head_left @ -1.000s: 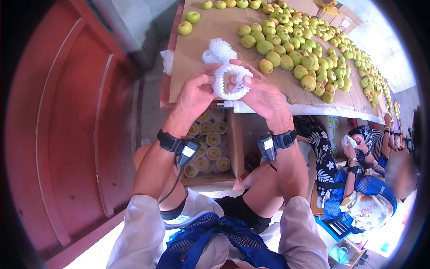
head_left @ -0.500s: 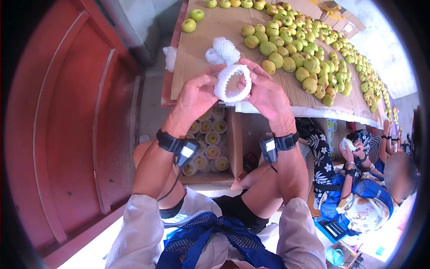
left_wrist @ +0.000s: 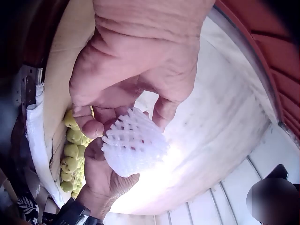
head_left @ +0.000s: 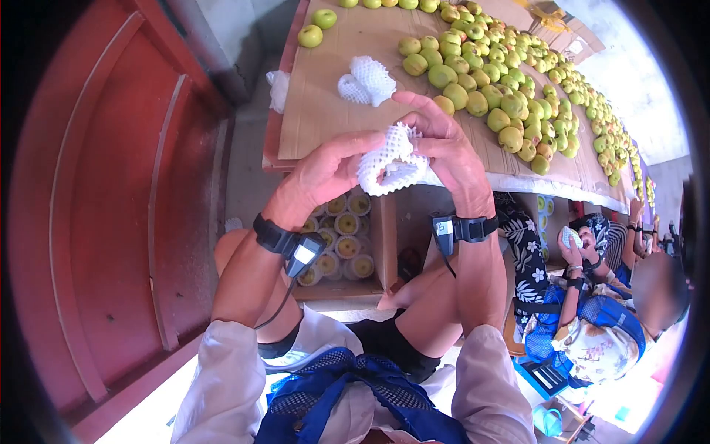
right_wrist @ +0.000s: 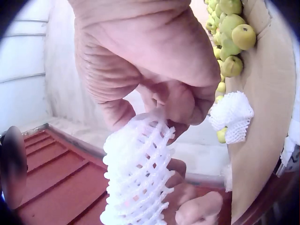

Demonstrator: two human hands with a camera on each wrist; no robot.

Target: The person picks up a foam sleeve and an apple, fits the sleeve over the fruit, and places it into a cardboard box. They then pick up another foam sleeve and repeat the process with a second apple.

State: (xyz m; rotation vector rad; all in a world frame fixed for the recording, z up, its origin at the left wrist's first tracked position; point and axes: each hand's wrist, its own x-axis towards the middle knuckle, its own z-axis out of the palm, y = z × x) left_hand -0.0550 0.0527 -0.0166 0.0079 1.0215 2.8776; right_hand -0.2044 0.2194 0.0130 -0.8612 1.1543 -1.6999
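A white foam fruit net [head_left: 390,157] is held between both hands above the table's near edge. It looks hollow, with its round opening facing down toward the body in the head view. My left hand [head_left: 331,169] grips its left side, some fingertips hidden behind the mesh. On the opposite side, my right hand [head_left: 450,150] pinches the upper end between thumb and fingers, as the right wrist view shows close up. More white foam nets [head_left: 367,80] lie on the cardboard just beyond the hands.
Many green-yellow apples [head_left: 510,118] spread over the cardboard-covered table [head_left: 318,111]. Below its edge stands a carton [head_left: 384,244] holding net-wrapped apples [head_left: 347,223]. A red door [head_left: 96,185] is on the left. Another person [head_left: 599,318] sits at right, holding a white net.
The net was a wide, round ring between the hands; now it is tilted and narrower, its opening turned downward. Both hands have come slightly nearer the body, and the right index finger has lifted.
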